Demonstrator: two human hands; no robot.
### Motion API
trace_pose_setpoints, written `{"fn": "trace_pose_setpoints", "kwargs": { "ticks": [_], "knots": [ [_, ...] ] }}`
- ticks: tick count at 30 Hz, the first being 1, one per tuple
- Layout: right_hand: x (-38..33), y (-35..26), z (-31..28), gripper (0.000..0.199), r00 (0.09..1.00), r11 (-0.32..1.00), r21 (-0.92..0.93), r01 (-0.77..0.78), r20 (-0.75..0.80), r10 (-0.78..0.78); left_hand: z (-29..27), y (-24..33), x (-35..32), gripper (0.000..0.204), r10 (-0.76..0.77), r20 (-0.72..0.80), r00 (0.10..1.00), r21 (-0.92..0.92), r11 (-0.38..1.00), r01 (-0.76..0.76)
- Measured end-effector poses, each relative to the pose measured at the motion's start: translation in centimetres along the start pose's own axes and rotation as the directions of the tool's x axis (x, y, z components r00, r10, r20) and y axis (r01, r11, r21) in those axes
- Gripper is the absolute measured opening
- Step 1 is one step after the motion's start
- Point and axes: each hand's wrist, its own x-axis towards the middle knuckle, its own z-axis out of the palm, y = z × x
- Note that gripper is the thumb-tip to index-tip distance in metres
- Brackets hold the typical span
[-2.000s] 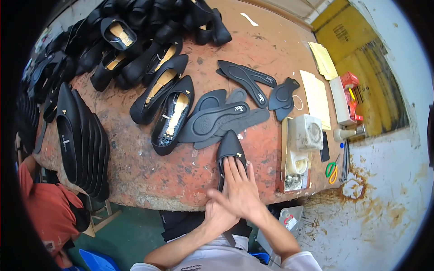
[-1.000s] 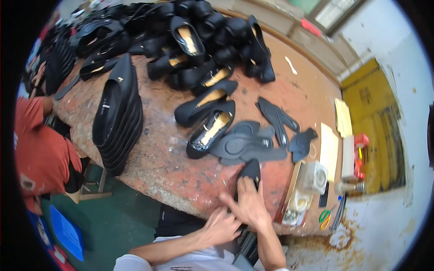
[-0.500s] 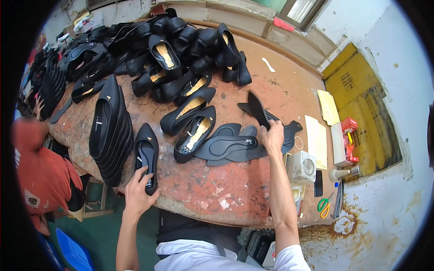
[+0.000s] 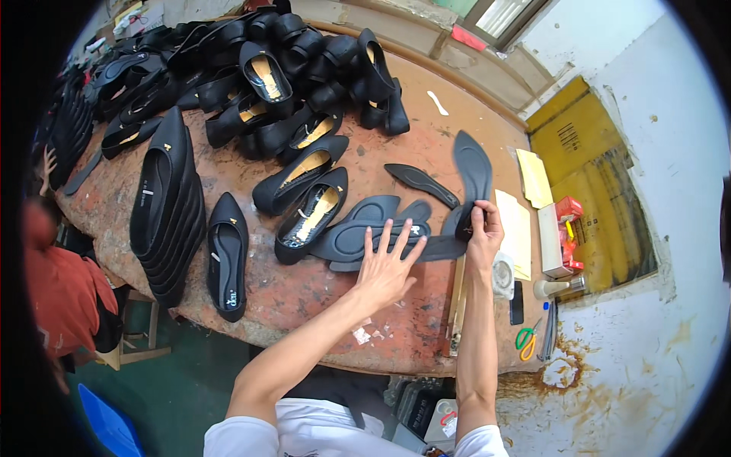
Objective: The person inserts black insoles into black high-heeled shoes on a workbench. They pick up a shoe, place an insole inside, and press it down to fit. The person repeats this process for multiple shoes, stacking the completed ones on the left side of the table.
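Note:
My right hand (image 4: 485, 234) pinches a black insole (image 4: 473, 164) by its heel end and holds it upright above the table. My left hand (image 4: 384, 273) has its fingers spread over a heap of dark grey insoles (image 4: 341, 239); I cannot tell whether it presses on them. Another insole (image 4: 420, 183) lies apart, beyond the heap. To the left, a single black pointed flat shoe (image 4: 228, 255) rests near the table's front edge, an insole inside it. Beside it stands a nested stack of black shoes (image 4: 169, 217). Two shoes (image 4: 313, 216) with gold-coloured inner bottoms lie left of the heap.
A large pile of black shoes (image 4: 301, 68) covers the table's far left. Along the right lie yellow paper sheets (image 4: 515, 232), a red and white box (image 4: 560, 236), a phone (image 4: 517, 303) and scissors (image 4: 527, 343). At the left sits a person in red (image 4: 70, 301).
My left hand has let go of the single shoe and moved right, over the insole heap. The right hand has turned its insole upright and shifted slightly right. The view has shifted slightly.

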Motion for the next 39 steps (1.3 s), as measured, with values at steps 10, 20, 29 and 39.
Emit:
{"fn": "trace_pose_setpoints", "kwargs": {
  "ticks": [10, 20, 29, 39],
  "knots": [
    [-5.7, -14.1, -8.2, 0.059, 0.993, 0.921, 0.389, 0.013, 0.104, -0.057, -3.7, -1.9, -2.8, 0.062, -0.132, -0.38, 0.915, -0.099, 0.99, 0.102],
    [-14.5, -17.1, -4.3, 0.03, 0.966, 0.961, 0.261, -0.094, -0.209, 0.151, -11.3, -5.1, -12.6, 0.022, -0.423, -0.381, 0.822, -0.258, 0.903, 0.345],
    [-18.4, -14.7, -1.5, 0.044, 0.784, 0.967, -0.252, -0.029, 0.594, 0.179, -11.1, -3.1, -19.2, 0.05, -0.247, -0.061, 0.967, -0.325, 0.921, 0.215],
    [-17.9, -10.4, 4.7, 0.024, 0.467, 0.89, -0.243, 0.386, 0.883, 0.039, -9.4, 0.7, -21.8, 0.073, -0.473, -0.078, 0.878, -0.111, 0.879, 0.464]
  ]
}}
